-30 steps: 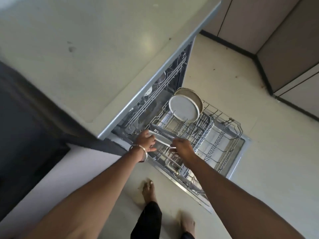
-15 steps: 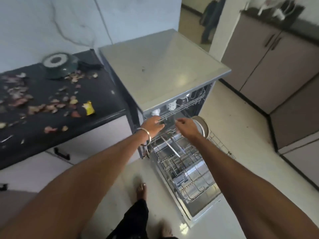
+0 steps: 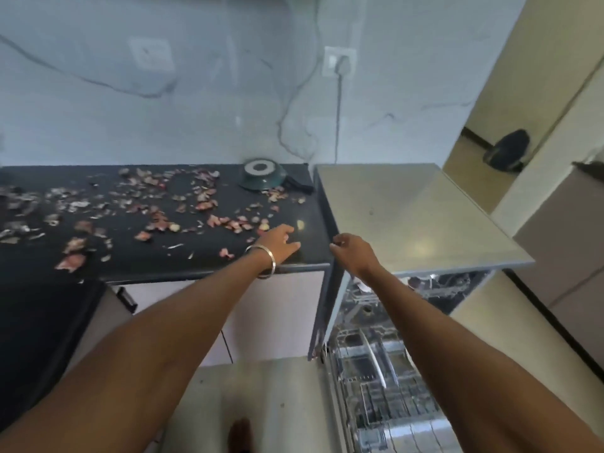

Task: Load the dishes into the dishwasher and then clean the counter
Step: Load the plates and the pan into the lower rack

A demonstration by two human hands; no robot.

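Both my hands hold nothing: left hand (image 3: 277, 241) fingers spread, right hand (image 3: 353, 253) loosely curled. One green bowl (image 3: 261, 176) lies upside down at twelve o'clock on the counter (image 3: 196, 263); one dishwasher (image 3: 415, 207) open at three.

Two hands show, the left hand (image 3: 277, 242) and the right hand (image 3: 354, 253), each with nothing in it, and one metal bangle (image 3: 263, 260) rings the left wrist. One dark tabletop (image 3: 157, 266) carries one upturned green bowl (image 3: 261, 175) and a scatter of peel scraps (image 3: 157, 220) too many and too blurred to count. One open dishwasher (image 3: 411, 217) shows one pulled-out lower rack (image 3: 376, 380), two wall sockets (image 3: 151, 53) are on the wall, and one bare foot (image 3: 240, 434) shows on the floor.
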